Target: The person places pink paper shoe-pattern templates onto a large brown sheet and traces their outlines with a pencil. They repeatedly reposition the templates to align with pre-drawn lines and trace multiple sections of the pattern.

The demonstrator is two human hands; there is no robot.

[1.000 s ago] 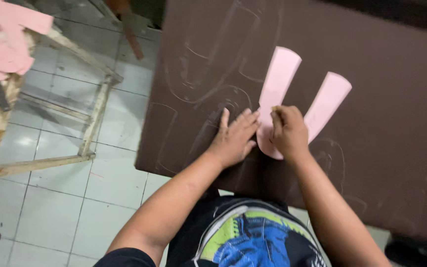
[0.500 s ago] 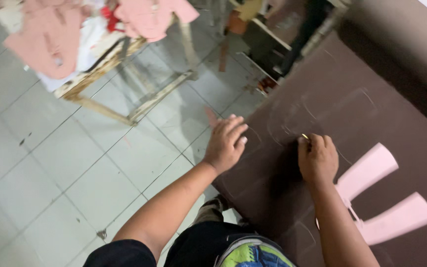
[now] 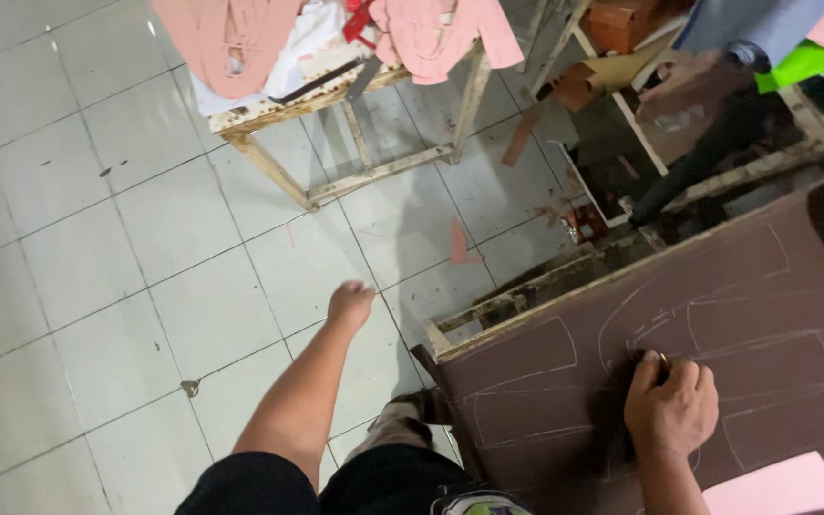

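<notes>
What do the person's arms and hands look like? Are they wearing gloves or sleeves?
No gloves: both hands are bare. The left hand and the right hand show no rings or watch that I can make out. Both forearms are bare too. At the left shoulder you can see the edge of a short black sleeve, so the top is dark with short sleeves.

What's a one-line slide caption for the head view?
Right hand rests on chalk-marked brown sheet; left hand hangs over tiled floor.

A dark brown sheet lies flat, marked with pale chalk outlines, a pink paper pattern on its near edge
</notes>
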